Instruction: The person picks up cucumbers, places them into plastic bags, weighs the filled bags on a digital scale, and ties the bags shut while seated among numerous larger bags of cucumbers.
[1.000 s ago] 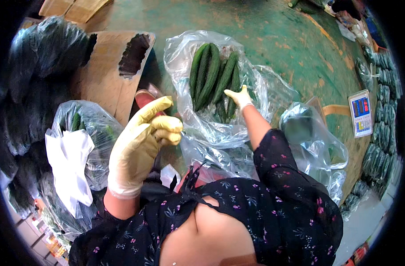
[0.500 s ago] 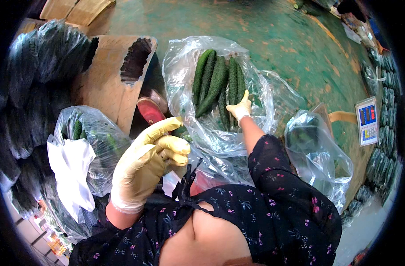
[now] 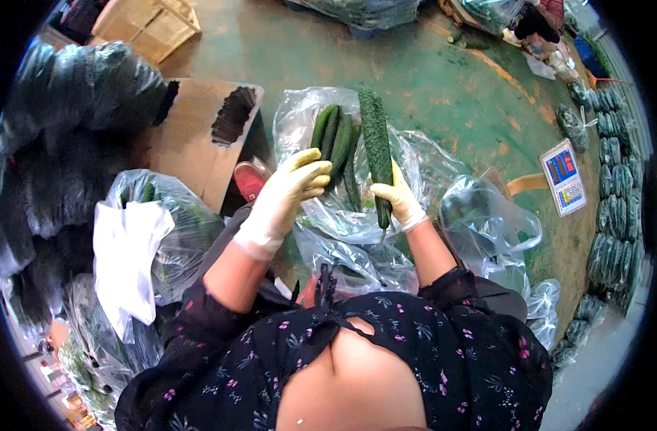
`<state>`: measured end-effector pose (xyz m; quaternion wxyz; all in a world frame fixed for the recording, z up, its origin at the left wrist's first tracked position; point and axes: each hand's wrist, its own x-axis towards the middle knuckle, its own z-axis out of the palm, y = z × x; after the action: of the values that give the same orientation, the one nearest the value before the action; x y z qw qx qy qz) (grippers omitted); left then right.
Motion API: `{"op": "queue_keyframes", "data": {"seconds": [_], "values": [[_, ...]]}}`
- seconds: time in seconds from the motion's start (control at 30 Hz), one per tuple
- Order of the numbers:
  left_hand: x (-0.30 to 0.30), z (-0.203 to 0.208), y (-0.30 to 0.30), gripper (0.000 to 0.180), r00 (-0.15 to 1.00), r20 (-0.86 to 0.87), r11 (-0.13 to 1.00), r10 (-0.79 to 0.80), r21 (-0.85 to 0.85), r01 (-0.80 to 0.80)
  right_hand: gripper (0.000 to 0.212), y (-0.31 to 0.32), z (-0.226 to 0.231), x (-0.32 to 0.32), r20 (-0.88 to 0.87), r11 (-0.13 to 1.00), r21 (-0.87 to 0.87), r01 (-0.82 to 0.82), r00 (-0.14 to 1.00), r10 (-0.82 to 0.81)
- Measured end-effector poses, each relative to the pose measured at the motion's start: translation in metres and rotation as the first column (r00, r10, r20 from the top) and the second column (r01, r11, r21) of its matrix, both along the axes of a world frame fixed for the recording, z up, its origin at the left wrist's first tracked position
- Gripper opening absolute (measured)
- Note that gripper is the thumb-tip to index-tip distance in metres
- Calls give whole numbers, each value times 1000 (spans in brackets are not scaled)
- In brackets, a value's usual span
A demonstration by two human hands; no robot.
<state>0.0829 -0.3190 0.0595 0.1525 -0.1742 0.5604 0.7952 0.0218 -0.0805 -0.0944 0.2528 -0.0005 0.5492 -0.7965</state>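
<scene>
My right hand (image 3: 400, 200), in a pale yellow glove, grips a long, bumpy dark green cucumber (image 3: 374, 133) near its lower end. The cucumber stands nearly upright in the picture, its thin stem tip pointing down toward me. My left hand (image 3: 292, 188), gloved alike, is open with its fingers slightly bent and holds nothing. Its fingertips reach beside several cucumbers (image 3: 341, 147) lying side by side on a spread clear plastic bag (image 3: 289, 115); whether they touch is unclear. The left thumb is hidden.
A bulging bag of greens (image 3: 192, 237) with a white plastic bag (image 3: 131, 248) sits at the left. A crumpled clear bag (image 3: 486, 219) and a digital scale display (image 3: 564, 178) are on the right. Behind lies a cardboard sheet (image 3: 192, 136); wrapped bundles (image 3: 616, 194) line the far right.
My right hand has lifted a cucumber off the pile and drawn it nearer. The left hand has moved forward and right toward the remaining cucumbers. The view has tilted up slightly.
</scene>
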Motion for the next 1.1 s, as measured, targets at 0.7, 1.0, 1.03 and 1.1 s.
{"op": "queue_keyframes", "data": {"seconds": [0.7,1.0,1.03,1.1], "values": [[26,88,194,72,710,-568,865,-415,-4,502,74,149,241,129,-474,962,-23,271,845,-249],[9,15,297,90,520,-305,504,-798,-811,298,83,312,265,209,-724,709,-97,699,439,-532],[10,8,313,78,537,-311,458,-784,-874,163,83,318,252,210,-705,709,-106,697,451,-547],[-1,-5,339,71,570,-280,451,-772,-874,182,84,321,226,209,-639,742,-22,670,562,-526]]}}
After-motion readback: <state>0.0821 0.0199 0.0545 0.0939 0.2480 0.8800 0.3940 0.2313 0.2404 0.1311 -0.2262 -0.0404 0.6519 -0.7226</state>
